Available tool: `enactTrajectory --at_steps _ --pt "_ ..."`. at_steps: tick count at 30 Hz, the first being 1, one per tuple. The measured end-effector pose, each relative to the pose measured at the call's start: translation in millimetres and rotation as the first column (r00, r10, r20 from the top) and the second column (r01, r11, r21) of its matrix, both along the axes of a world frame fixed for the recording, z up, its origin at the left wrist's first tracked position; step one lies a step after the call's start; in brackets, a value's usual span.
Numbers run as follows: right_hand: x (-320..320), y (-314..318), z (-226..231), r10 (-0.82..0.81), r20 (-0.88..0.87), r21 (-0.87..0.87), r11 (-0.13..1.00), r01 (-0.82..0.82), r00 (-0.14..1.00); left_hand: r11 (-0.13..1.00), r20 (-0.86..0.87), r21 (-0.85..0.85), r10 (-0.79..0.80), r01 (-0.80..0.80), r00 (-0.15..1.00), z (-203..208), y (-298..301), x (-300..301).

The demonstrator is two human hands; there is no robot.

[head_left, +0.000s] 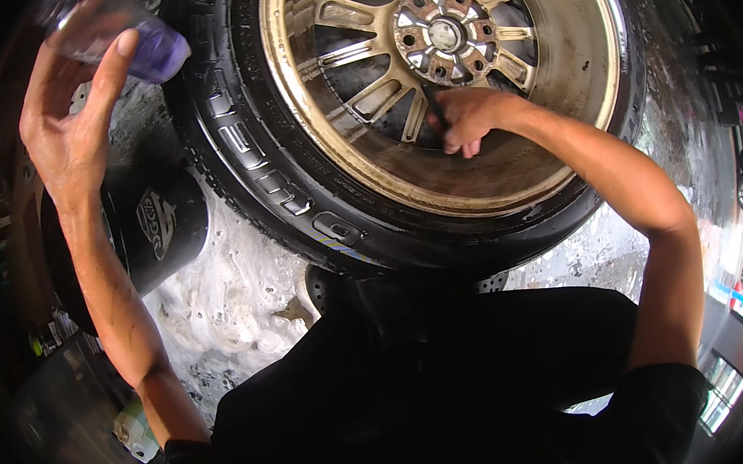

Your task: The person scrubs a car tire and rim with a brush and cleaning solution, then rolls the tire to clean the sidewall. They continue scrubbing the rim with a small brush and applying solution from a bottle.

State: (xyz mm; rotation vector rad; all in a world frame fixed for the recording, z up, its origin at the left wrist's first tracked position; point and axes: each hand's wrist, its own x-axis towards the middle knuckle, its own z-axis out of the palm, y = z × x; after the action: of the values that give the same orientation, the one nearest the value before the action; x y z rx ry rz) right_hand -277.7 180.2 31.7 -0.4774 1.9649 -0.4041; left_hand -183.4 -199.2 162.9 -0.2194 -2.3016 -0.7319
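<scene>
Head view: I see left hand [66,125] up high, fingers wrapped round clear bottle [116,34] with purple liquid. Right hand [465,118] closed tight on dark brush [433,105], pressed against gold wheel [400,155] spokes. Black tyre [243,146] on soapy ground [220,305], black bucket [157,227] beside it.

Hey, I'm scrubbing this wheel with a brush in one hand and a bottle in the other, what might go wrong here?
The clear bottle of purple liquid is pinched only by the left hand, raised high; it may slip or spill. The right hand works a dark brush between the spokes of the gold rim, so knuckles may scrape. Foam on the ground looks slippery.
</scene>
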Motion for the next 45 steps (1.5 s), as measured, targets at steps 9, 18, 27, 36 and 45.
enactTrajectory --at_steps 9,18,27,36,45 --pt "8 -1 -29 -0.002 -0.721 -0.330 0.880 -0.341 0.693 0.975 -0.180 0.149 -0.140 0.168 0.974 -10 33 4" --pt "23 -45 -54 -0.174 -0.427 -0.474 0.879 -0.056 0.887 0.963 -0.110 0.221 -0.135 0.157 0.985 2 38 10" --pt "-7 -31 -64 -0.299 -0.096 -0.630 0.757 0.175 0.949 0.908 -0.049 0.370 -0.192 0.197 0.980 14 52 19" --pt "-3 -39 -64 -0.079 -0.571 -0.588 0.733 -0.340 0.817 0.946 -0.199 0.207 -0.210 0.250 0.957 -12 39 2" --pt "4 -44 -59 -0.035 -0.433 -0.604 0.753 -0.262 0.901 0.950 -0.179 0.196 -0.210 0.244 0.961 -15 31 6"
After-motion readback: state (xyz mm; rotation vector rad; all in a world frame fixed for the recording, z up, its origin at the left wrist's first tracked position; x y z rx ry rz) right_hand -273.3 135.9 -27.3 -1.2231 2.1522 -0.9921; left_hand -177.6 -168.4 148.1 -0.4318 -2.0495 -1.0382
